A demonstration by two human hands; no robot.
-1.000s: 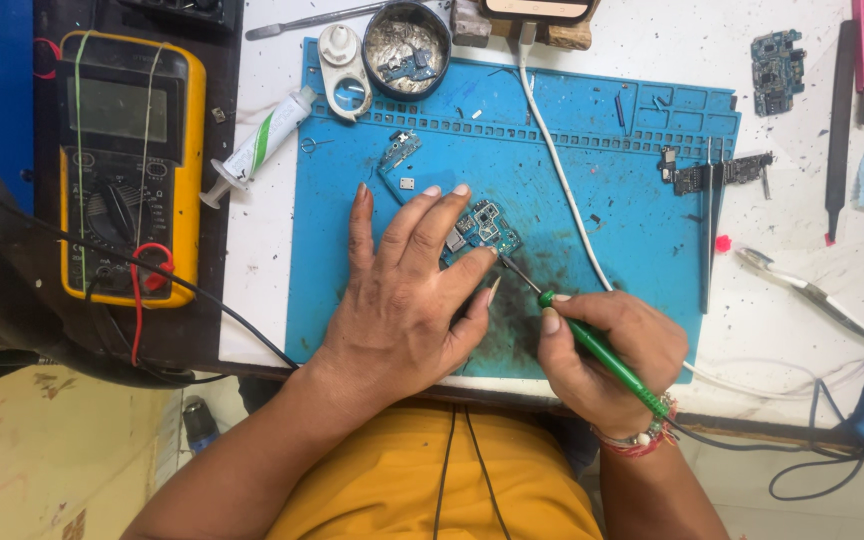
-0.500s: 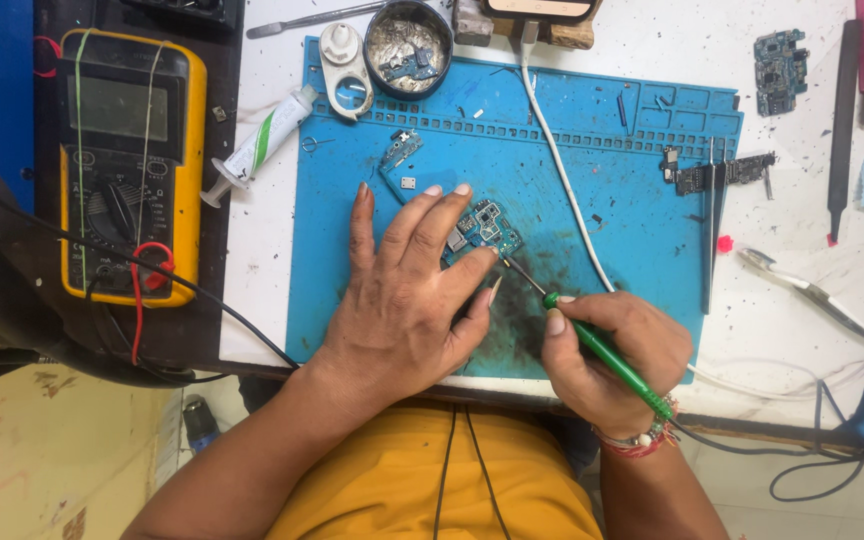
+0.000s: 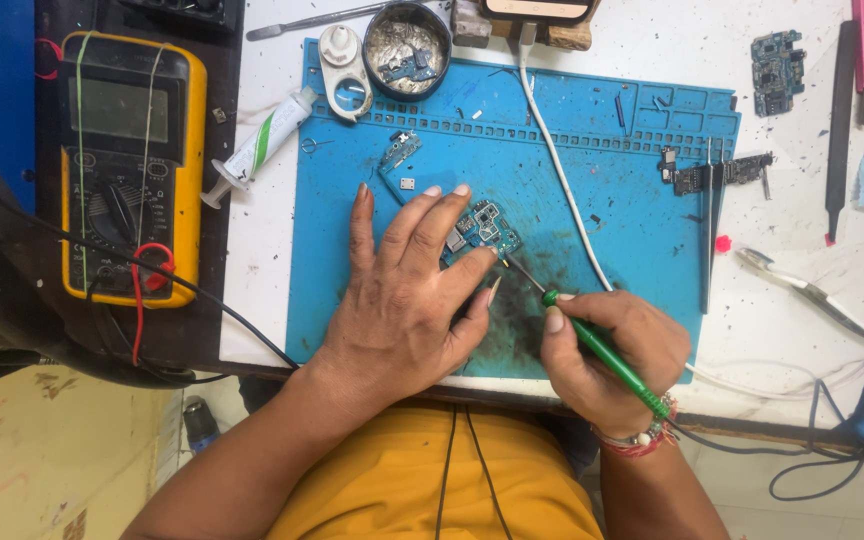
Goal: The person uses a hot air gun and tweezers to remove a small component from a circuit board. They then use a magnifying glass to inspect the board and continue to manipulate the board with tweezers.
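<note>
My left hand (image 3: 402,300) lies flat on the blue work mat (image 3: 632,210), fingers spread, pressing down a small circuit board (image 3: 484,228) that shows past my fingertips. My right hand (image 3: 607,350) grips a green-handled soldering iron (image 3: 602,350) like a pen. Its thin metal tip reaches up and left to the board's lower right edge, just beside my left thumb. A second small board piece (image 3: 399,152) lies on the mat above my left fingers.
A yellow multimeter (image 3: 127,160) with leads sits at the left. A syringe tube (image 3: 257,145), a round tin (image 3: 407,45), a white cable (image 3: 562,180), tweezers (image 3: 709,220), another board (image 3: 777,55) and hand tools lie around the mat.
Both hands hold nearly the same pose; the iron's tip stays at the board's edge with only a slight shift.
</note>
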